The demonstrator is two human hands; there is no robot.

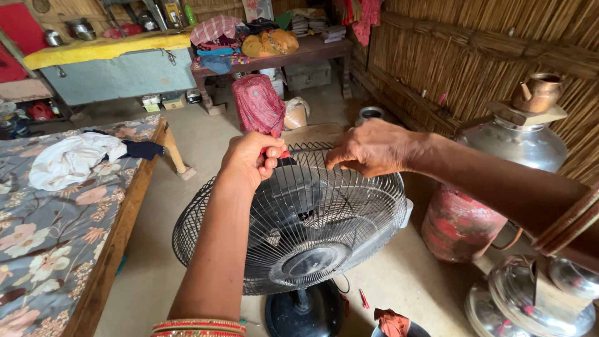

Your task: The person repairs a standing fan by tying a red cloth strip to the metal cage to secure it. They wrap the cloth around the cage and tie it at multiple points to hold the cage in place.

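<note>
Left hand [253,159] was closed around a red-handled screwdriver [293,151] at the fan guard's [299,218] twelve o'clock rim. Right hand [371,148], at one o'clock, pinched the shaft. Fan stood centre floor.

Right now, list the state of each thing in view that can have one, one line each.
Pedestal fan: upright on its base, blades still, wire guard on.
Screwdriver: red-handled, held flat against the guard's top rim.
Left hand: closed round the screwdriver handle.
Right hand: fingers pinching the guard rim.
White cloth: crumpled on the bed.
</note>
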